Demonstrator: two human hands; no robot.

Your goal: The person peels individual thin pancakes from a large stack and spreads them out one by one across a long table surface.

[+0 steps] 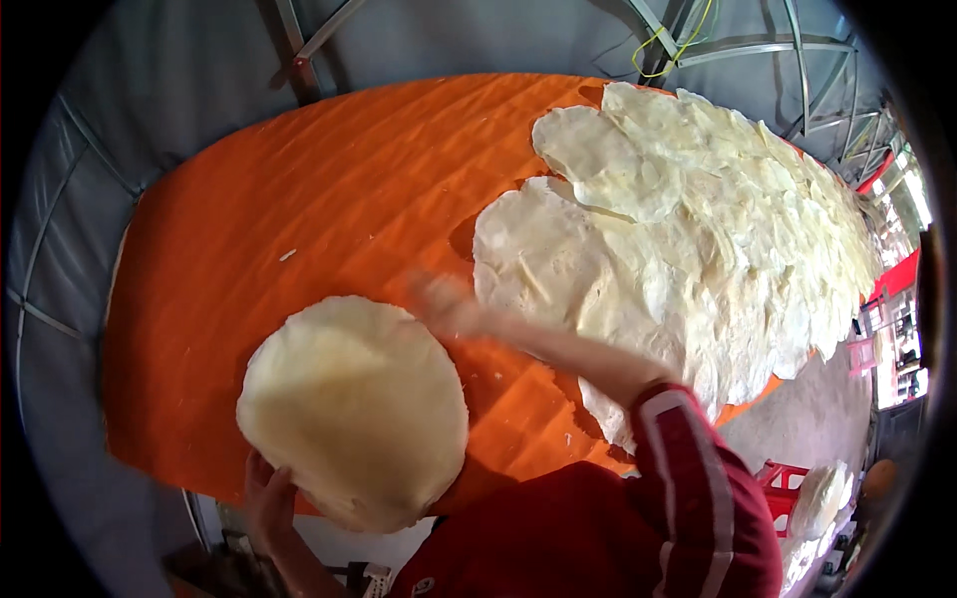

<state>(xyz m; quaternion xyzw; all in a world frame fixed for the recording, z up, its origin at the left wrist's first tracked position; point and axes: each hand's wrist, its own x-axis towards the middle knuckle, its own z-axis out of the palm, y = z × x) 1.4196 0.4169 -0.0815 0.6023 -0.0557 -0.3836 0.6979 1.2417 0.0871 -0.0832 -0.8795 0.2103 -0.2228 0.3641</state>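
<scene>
A large, pale round flatbread [366,404], perhaps a stack of several, lies at the near edge of an orange-covered table [247,217]. A dark shadow falls across its lower half. My left hand [271,493] grips its lower left rim, the thumb on top and the other fingers partly hidden. Blurred by motion, my right hand [446,305] is over the orange cover, just beyond the round's upper right edge. Whether its fingers hold anything cannot be made out.
Many thin flatbread sheets [695,247] overlap across the table's right side. A small white scrap [288,255] lies on the orange cover. Metal framing [748,52] and grey sheeting [187,67] stand behind. A red plastic stool [781,486] is at lower right.
</scene>
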